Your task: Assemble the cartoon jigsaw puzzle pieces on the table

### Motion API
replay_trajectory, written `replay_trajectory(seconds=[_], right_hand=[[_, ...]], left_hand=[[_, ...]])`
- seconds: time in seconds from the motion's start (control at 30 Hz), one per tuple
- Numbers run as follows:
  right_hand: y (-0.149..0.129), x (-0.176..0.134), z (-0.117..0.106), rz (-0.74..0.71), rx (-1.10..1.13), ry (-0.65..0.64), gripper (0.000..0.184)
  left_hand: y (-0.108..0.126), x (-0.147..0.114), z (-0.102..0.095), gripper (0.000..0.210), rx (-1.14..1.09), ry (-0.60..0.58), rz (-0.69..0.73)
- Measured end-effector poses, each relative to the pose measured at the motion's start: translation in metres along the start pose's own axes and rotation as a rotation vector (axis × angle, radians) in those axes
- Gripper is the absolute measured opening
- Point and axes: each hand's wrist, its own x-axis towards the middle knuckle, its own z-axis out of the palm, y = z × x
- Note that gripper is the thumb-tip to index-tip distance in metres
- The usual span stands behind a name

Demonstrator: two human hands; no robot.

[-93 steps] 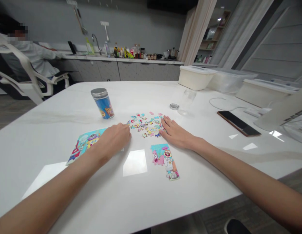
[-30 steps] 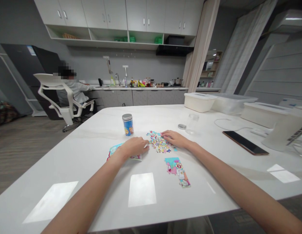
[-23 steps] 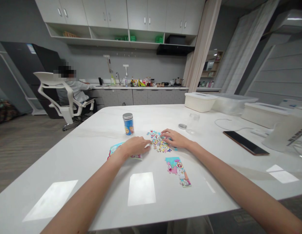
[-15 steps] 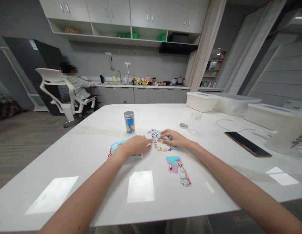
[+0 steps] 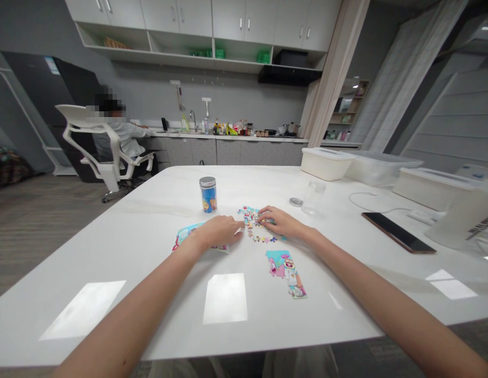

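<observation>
puzzle pieces (image 5: 250, 216) are flanked by left hand (image 5: 222, 231) and right hand (image 5: 281, 221); whether any is grasped cannot be told.

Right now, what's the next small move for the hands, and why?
Probably ease the right hand back slightly: it reaches over the loose puzzle pieces and seems to hide some. The left hand is at their opposite edge, and the joined section lies nearer the person, apart from both hands.
</observation>
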Motion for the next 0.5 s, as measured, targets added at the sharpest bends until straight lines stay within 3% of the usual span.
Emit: replay_trajectory(seconds=[0.27, 0.5], right_hand=[[-0.0046, -0.0004, -0.0017, -0.015, 0.067, -0.022, 0.022], [-0.0074, -0.0007, -0.0062, 0.006, 0.103, 0.002, 0.020]], left_hand=[[0.0030, 0.0011, -0.0004, 0.038, -0.040, -0.011, 0.076], [0.0042, -0.0004, -0.0013, 0.039, -0.014, -0.007, 0.042]])
